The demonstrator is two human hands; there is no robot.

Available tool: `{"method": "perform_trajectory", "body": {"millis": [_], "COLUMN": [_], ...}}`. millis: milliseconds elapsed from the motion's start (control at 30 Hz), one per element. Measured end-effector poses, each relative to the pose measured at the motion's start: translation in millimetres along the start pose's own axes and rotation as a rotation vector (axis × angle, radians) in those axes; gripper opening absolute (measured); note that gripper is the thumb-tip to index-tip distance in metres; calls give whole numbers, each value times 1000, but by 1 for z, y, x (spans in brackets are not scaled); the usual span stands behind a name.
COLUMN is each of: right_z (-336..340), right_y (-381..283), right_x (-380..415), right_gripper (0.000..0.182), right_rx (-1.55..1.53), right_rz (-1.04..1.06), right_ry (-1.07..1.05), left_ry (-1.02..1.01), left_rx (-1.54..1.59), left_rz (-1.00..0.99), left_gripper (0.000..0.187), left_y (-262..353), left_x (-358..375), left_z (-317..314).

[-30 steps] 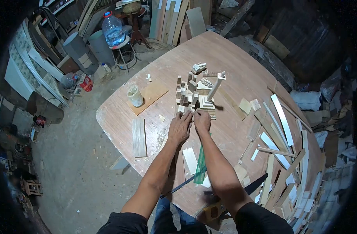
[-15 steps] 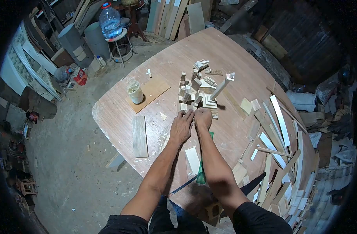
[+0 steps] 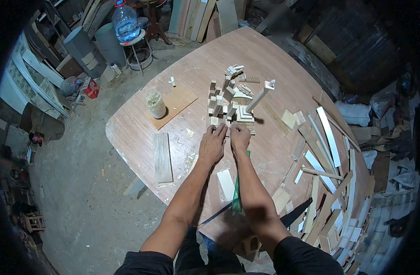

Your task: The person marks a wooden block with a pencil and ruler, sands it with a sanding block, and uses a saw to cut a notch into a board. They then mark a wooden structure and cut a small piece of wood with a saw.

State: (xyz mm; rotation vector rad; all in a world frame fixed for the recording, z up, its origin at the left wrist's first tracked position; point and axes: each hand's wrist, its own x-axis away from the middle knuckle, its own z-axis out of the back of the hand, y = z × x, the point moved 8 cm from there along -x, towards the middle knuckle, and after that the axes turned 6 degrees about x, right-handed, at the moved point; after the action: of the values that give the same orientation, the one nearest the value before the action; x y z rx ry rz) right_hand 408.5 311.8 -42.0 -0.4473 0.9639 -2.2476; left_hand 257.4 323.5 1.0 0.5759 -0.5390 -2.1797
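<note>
A small wooden model (image 3: 230, 100) stands on the table, made of several little blocks with a tall pale column (image 3: 260, 96) rising from a stepped white base (image 3: 244, 113). At its near edge are both of my hands. My left hand (image 3: 212, 145) has its fingers stretched forward and slightly apart, fingertips touching the model's front edge. Close beside it, my right hand (image 3: 240, 137) is closed with fingers curled in a pinch; whatever lies between them is hidden. A ribbed strip (image 3: 252, 129) shows just right of the right fingers. Under the right forearm lies a green strip (image 3: 236, 201).
On the left are a jar (image 3: 156, 105) on a thin brown board (image 3: 180, 107) and a grey wood plank (image 3: 163, 158). A pale block (image 3: 225, 184) lies between my forearms. Many wood strips (image 3: 329, 142) cover the right side. A water bottle (image 3: 126, 24) stands on a stool.
The whole view has shifted slightly, so the table and model sit a little higher and further left. My left fingers look slightly more spread; both hands stay at the model's near edge.
</note>
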Motion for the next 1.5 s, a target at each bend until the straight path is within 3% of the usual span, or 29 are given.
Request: {"method": "perform_trajectory", "body": {"millis": [367,733,1167,1300,1500], "right_z": [8,8,7,45,150], "right_y": [-21,-23,-16,-11,68], "right_x": [14,13,5,30,99], "right_gripper": [27,24,26,28,26], "right_rx": [77,155,112,4,-174], "right_rz": [164,118,275,255,79], "right_ry": [5,-55,-107,-85,-4], "left_ry": [41,41,-169,-130,-64], "left_rx": [81,74,-265,-250,-233], "left_rz": [-18,-13,-24,-33,-88], "left_gripper": [54,53,57,60,52], "left_y": [5,6,19,19,20], "left_x": [-1,-1,-10,-14,-13], "left_z": [8,7,5,1,-2]}}
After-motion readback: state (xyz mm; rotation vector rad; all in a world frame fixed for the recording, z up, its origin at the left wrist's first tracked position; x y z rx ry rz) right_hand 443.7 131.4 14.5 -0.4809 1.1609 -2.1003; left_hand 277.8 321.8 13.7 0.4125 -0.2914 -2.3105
